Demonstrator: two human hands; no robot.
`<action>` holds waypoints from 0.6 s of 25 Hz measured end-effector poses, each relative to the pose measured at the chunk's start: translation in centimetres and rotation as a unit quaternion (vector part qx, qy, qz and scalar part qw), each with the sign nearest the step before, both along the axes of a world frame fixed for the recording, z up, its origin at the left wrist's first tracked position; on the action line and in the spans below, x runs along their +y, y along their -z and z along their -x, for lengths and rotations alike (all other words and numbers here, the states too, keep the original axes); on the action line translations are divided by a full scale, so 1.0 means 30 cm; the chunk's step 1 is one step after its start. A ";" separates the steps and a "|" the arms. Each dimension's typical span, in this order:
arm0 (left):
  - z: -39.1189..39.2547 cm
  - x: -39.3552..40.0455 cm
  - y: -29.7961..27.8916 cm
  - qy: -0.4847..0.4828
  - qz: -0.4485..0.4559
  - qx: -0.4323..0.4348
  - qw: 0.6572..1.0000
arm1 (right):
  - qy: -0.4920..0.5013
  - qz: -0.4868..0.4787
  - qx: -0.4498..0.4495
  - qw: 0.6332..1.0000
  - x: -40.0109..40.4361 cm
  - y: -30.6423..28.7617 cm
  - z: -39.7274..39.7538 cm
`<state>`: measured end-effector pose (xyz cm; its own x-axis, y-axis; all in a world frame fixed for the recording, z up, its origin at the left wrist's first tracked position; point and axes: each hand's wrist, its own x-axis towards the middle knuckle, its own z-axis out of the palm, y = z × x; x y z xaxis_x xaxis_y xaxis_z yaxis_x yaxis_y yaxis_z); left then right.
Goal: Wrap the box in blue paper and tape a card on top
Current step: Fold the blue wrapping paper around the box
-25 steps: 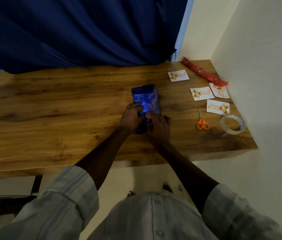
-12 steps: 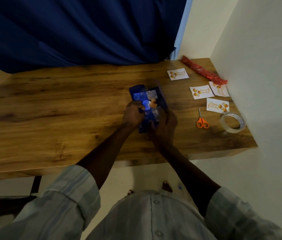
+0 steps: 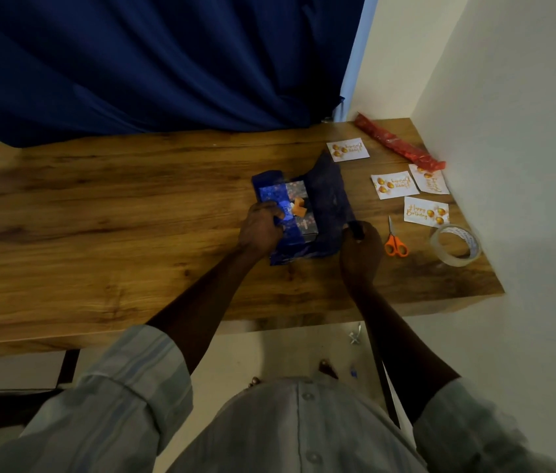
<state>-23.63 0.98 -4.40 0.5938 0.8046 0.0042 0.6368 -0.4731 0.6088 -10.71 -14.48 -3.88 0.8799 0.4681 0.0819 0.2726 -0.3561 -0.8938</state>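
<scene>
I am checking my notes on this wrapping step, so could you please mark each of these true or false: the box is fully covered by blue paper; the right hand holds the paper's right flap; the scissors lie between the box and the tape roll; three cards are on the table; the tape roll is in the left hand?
1. The box is fully covered by the blue paper. False: its top shows between the flaps.
2. The right hand holds the right flap. True.
3. The scissors lie between box and tape roll. True.
4. Three cards are on the table. False: four.
5. The tape roll is in the left hand. False: it lies on the table; that hand holds the left flap.
</scene>
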 end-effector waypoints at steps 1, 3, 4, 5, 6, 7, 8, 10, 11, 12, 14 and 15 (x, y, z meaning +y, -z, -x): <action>0.000 0.000 0.001 0.002 -0.003 0.000 1.000 | -0.016 -0.020 -0.022 0.999 -0.001 -0.001 0.007; 0.000 -0.004 0.000 0.008 -0.008 0.012 1.000 | -0.064 -0.023 -0.070 0.995 0.001 0.015 0.021; 0.001 -0.005 -0.001 0.012 -0.013 0.023 1.000 | -0.087 -0.009 -0.099 0.991 -0.003 0.023 0.031; 0.002 -0.007 -0.003 0.019 -0.020 0.033 0.999 | -0.107 0.011 -0.127 0.986 -0.006 0.030 0.040; 0.003 -0.007 -0.005 0.027 -0.027 0.041 0.998 | -0.120 0.025 -0.156 0.980 -0.007 0.031 0.047; 0.004 -0.007 -0.008 0.034 -0.032 0.047 0.998 | -0.129 0.037 -0.180 0.974 -0.009 0.031 0.054; 0.006 -0.006 -0.010 0.039 -0.034 0.050 0.997 | -0.141 0.045 -0.206 0.967 -0.010 0.030 0.062; 0.009 -0.007 -0.013 0.041 -0.031 0.048 0.998 | -0.160 0.058 -0.274 0.947 -0.006 0.037 0.076; 0.010 -0.008 -0.014 0.039 -0.029 0.040 0.998 | -0.172 0.063 -0.305 0.935 -0.002 0.037 0.082; 0.010 -0.009 -0.013 0.035 -0.029 0.030 0.999 | -0.185 0.066 -0.326 0.925 0.003 0.039 0.084; 0.010 -0.012 -0.014 0.028 -0.027 0.012 0.999 | -0.214 0.071 -0.353 0.908 0.010 0.041 0.092; 0.010 -0.013 -0.014 0.025 -0.024 0.008 0.999 | -0.226 0.075 -0.366 0.900 0.013 0.040 0.095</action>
